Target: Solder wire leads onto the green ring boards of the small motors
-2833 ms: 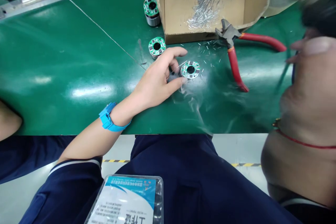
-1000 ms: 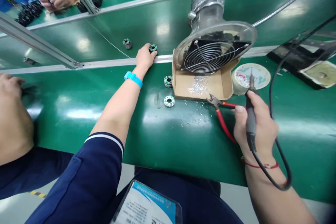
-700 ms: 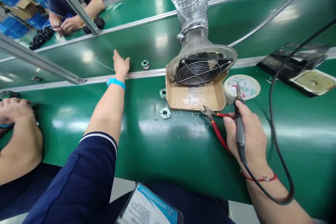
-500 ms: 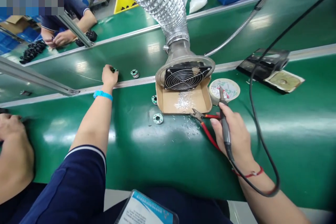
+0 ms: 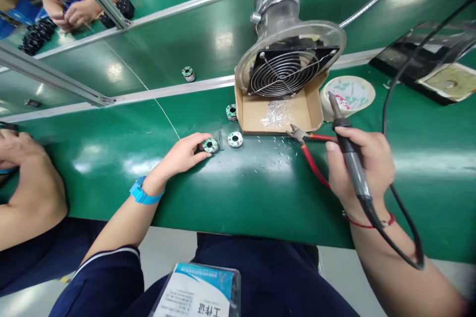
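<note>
My left hand [image 5: 184,154] pinches a small round part with a green ring-shaped circuit board [image 5: 210,145] on top, low over the green bench. Just right of it stands a similar round part [image 5: 235,139], with another [image 5: 231,112] behind by the carton. In my right hand [image 5: 362,168] is a soldering iron [image 5: 348,151], its tip pointing up and left over a tape roll [image 5: 347,94]. Red-handled side cutters [image 5: 297,133] lie with their jaws at the carton's front edge. Their handles run behind my right hand; I cannot tell whether it touches them.
A shallow cardboard tray [image 5: 256,124] holds wire clippings under a fan hood [image 5: 292,72] with a foil duct. More clippings lie before it. One more round part [image 5: 188,74] stands behind the rail. At right is a soldering stand [image 5: 405,59]. A neighbour's arm [image 5: 29,183] rests left.
My left hand has come back from beyond the rail toward me and right, bringing a round part beside the others. The right hand still grips the soldering iron. The head view has shifted.
</note>
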The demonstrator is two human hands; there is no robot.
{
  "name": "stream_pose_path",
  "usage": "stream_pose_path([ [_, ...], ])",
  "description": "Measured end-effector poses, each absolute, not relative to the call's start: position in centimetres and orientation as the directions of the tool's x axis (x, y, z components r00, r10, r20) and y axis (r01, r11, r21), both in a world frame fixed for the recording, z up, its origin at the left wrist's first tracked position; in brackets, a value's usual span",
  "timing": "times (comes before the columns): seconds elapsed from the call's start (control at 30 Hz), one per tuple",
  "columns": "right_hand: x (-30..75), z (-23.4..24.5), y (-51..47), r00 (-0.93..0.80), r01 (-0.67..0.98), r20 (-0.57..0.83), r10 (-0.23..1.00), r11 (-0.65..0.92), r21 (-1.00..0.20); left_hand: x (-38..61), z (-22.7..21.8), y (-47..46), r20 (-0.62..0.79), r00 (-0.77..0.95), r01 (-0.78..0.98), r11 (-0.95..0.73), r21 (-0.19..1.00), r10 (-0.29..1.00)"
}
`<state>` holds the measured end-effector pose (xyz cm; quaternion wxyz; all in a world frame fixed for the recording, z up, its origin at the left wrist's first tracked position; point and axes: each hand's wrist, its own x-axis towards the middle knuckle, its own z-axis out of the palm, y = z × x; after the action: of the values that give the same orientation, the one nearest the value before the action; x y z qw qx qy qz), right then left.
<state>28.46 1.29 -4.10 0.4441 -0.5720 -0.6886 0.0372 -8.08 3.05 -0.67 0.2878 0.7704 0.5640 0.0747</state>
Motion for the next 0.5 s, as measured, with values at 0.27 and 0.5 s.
stream_pose_path([
  [0.27,24.7,-0.2,-1.7,-0.180,0.368,0.242,0.953,0.293,-0.883,-0.6,-1.5,-2.0,-0.237,0.379,0.351,0.098,0.931,0.894],
  [0.5,23.7,2.4,-0.7,-0.338,0.270,0.161,0.927,0.259,-0.927,2.4,0.6,-2.8,-0.228,0.495,0.246,0.116,0.962,0.839],
])
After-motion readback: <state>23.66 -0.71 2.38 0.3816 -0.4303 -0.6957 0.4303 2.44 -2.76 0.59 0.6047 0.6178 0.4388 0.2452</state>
